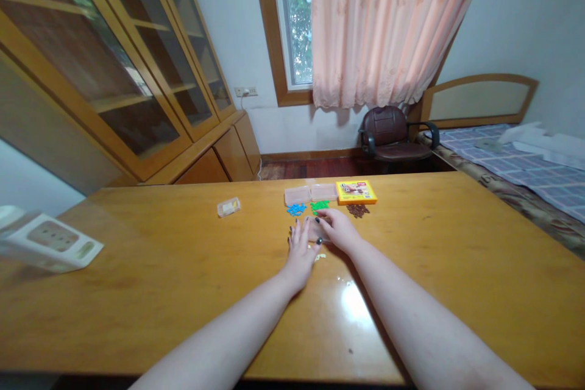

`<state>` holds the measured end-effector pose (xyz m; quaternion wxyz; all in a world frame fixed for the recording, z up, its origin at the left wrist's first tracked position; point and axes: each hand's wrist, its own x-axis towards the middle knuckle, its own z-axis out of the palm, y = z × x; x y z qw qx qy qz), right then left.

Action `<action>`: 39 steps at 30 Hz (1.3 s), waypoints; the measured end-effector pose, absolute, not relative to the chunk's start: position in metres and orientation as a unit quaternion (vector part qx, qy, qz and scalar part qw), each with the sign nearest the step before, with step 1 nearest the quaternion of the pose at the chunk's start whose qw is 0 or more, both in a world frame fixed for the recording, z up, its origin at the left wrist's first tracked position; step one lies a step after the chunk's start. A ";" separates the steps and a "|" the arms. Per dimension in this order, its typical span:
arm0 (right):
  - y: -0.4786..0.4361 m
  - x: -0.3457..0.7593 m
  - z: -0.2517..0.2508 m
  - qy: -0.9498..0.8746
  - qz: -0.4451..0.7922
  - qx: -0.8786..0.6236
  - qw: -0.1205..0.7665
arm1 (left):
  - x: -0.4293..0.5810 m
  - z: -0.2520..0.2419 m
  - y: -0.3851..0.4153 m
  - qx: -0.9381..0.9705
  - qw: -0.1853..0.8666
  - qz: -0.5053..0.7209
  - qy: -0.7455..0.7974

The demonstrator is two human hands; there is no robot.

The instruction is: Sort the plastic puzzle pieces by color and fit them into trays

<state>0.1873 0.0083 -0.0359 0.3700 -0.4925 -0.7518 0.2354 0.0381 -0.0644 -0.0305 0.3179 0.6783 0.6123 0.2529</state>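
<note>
Both of my arms reach across a wooden table [183, 280]. My left hand [301, 250] lies flat with its fingers stretched out, next to a small clear plastic case [315, 228]. My right hand [338, 228] rests on the right side of that case, fingers curled over it. Just beyond the hands lie a blue pile of small pieces [296, 209], a green pile [319, 205] and a brown pile [358, 210]. A few pale yellow pieces [320, 256] lie by my left hand.
Two clear pinkish trays [311, 194] and a yellow box [356, 192] sit behind the piles. A small clear container [228, 206] stands to the left, a white box [48, 244] at the table's left edge. A chair [393, 134] and a bed [525, 164] stand beyond.
</note>
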 end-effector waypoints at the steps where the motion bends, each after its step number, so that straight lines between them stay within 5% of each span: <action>1: 0.007 0.188 -0.036 -0.758 0.228 -0.488 0.367 | 0.036 -0.032 -0.064 0.657 0.329 0.283 0.616; 16: 0.013 0.195 -0.034 -0.782 0.115 -0.513 0.336 | 0.055 -0.065 -0.072 0.440 0.491 0.500 0.561; 26: -0.003 0.195 -0.022 -0.869 0.125 -0.389 0.280 | 0.023 -0.005 -0.010 0.185 0.531 0.607 0.561; 33: 0.004 0.194 -0.030 -0.847 0.149 -0.390 0.328 | 0.007 -0.020 -0.003 0.262 0.632 0.581 0.441; 39: 0.001 0.191 -0.024 -0.817 0.196 -0.391 0.377 | -0.011 -0.027 0.003 0.473 0.607 0.487 0.414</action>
